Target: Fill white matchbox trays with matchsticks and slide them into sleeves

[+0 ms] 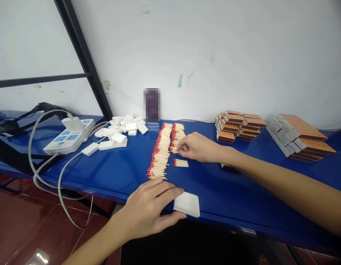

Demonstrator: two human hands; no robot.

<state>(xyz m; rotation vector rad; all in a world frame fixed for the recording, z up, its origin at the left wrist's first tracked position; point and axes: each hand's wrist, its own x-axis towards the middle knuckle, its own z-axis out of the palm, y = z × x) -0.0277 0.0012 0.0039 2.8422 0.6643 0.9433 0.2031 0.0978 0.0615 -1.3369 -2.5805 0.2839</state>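
My left hand [149, 208] rests near the front edge of the blue table [117, 169], its thumb and fingers pinched on a white empty matchbox tray [187, 204]. My right hand [199, 148] reaches in from the right, its fingers pinched at the lower end of a short row of red-tipped matches [176, 135]. A longer row of matches [160, 152] lies just left of it. A small separate bunch of matches [181, 163] lies below my right hand.
A heap of white trays [119, 130] lies at the left. Beside it sit a white power strip [69, 136] and grey cables [46, 176]. Stacked brown matchbox sleeves [239, 126] and a larger slanted stack [299, 138] stand at the right by the wall.
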